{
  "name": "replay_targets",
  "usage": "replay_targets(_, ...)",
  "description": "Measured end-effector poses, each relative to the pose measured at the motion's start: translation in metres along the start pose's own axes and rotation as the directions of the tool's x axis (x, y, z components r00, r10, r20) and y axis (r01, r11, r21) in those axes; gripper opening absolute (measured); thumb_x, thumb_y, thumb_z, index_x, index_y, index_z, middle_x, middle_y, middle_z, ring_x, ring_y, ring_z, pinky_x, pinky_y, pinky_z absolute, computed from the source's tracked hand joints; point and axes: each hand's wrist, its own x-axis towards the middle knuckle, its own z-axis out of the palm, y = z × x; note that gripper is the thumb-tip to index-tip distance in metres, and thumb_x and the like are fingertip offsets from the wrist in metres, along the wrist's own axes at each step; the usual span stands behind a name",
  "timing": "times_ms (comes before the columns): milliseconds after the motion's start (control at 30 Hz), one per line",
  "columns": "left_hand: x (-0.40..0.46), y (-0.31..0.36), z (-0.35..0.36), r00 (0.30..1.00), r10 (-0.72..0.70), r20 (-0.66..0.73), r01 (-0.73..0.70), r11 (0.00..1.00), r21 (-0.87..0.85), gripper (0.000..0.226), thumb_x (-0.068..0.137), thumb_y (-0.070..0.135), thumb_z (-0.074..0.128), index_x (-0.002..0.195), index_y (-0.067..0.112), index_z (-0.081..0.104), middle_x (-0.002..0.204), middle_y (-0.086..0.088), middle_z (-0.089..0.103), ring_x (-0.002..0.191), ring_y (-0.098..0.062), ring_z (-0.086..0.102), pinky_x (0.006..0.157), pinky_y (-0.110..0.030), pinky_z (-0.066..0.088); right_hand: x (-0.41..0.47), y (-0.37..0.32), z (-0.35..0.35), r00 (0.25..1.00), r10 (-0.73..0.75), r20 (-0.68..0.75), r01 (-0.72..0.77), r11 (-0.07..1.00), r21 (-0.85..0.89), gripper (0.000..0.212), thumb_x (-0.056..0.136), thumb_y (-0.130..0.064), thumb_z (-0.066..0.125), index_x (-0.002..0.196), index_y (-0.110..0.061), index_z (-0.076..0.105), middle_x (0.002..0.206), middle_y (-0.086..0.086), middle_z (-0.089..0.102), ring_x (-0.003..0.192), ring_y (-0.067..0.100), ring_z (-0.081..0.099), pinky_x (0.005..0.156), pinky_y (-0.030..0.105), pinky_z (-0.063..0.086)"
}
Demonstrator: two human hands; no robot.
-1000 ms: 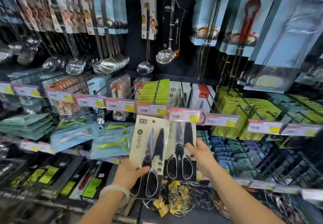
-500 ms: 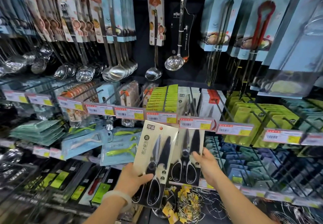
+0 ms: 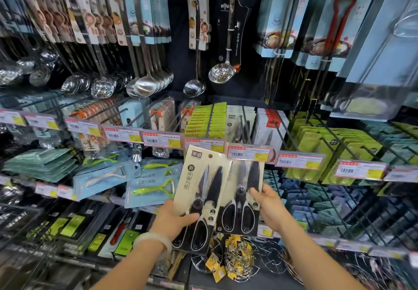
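Two carded packs of black-handled kitchen scissors hang side by side before a shop rack. My left hand grips the lower left edge of the near scissors pack, which is cream with black print and tilts right. My right hand holds the right edge of the second scissors pack, whose top sits behind a red price tag. A pale bangle circles my left wrist.
Ladles and skimmers hang above, tongs in blue cards at upper right. Peeler packs sit left of the scissors, green and blue packs on long metal hooks right. Wire racks with yellow tags lie below.
The view has tilted up a little, so the shelves and both packs sit lower in frame. The left pack has leaned further right. Both hands keep their hold.
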Motion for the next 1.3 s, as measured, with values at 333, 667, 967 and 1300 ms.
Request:
replay_targets(333, -0.002, -0.001, 0.014, 1.000, -0.003, -0.017, 0.003, 1.000, -0.009, 0.043, 0.075, 0.017, 0.078, 0.102, 0.010, 0.045, 0.091, -0.001, 0.054, 0.090, -0.020, 0.054, 0.068, -0.028, 0.041, 0.002, -0.036, 0.018, 0.958, -0.078, -0.276, -0.017, 0.945, -0.327, 0.051, 0.095, -0.038, 0.047, 0.134, -0.006, 0.040, 0.132, 0.014, 0.052, 0.120, 0.032, 0.051, 0.102, 0.038, 0.041)
replay_targets(667, -0.007, -0.009, 0.067, 0.999, -0.015, 0.052, 0.013, 0.999, 0.052, 0.046, 0.075, 0.022, 0.078, 0.104, 0.009, 0.044, 0.098, -0.005, 0.056, 0.097, -0.025, 0.057, 0.080, -0.033, 0.045, -0.056, -0.011, 0.033, 0.994, -0.082, 0.076, 0.091, 0.988, -0.122, 0.020, 0.090, -0.011, 0.060, 0.108, -0.017, 0.059, 0.100, 0.002, 0.068, 0.095, 0.021, 0.065, 0.084, 0.038, 0.055)
replay_targets(967, 0.002, 0.035, 0.095, 0.992, 0.128, -0.005, -0.126, 0.983, 0.131, 0.056, 0.080, 0.026, 0.073, 0.124, 0.009, 0.042, 0.106, -0.003, 0.056, 0.099, -0.022, 0.056, 0.078, -0.028, 0.041, -0.044, -0.049, 0.004, 0.969, -0.247, 0.015, 0.245, 0.953, -0.176, 0.016, 0.090, -0.011, 0.060, 0.104, -0.017, 0.056, 0.096, -0.002, 0.067, 0.086, 0.009, 0.064, 0.067, 0.016, 0.054)
replay_targets(1300, 0.015, 0.031, 0.102, 0.988, 0.156, -0.010, -0.151, 0.969, 0.198, 0.062, 0.082, 0.027, 0.070, 0.135, 0.011, 0.040, 0.121, -0.008, 0.059, 0.108, -0.025, 0.056, 0.074, -0.023, 0.036, -0.028, -0.037, 0.008, 0.970, -0.234, -0.065, 0.221, 0.960, -0.171, 0.022, 0.089, -0.015, 0.062, 0.109, -0.008, 0.056, 0.103, 0.010, 0.068, 0.096, 0.024, 0.066, 0.086, 0.041, 0.054)
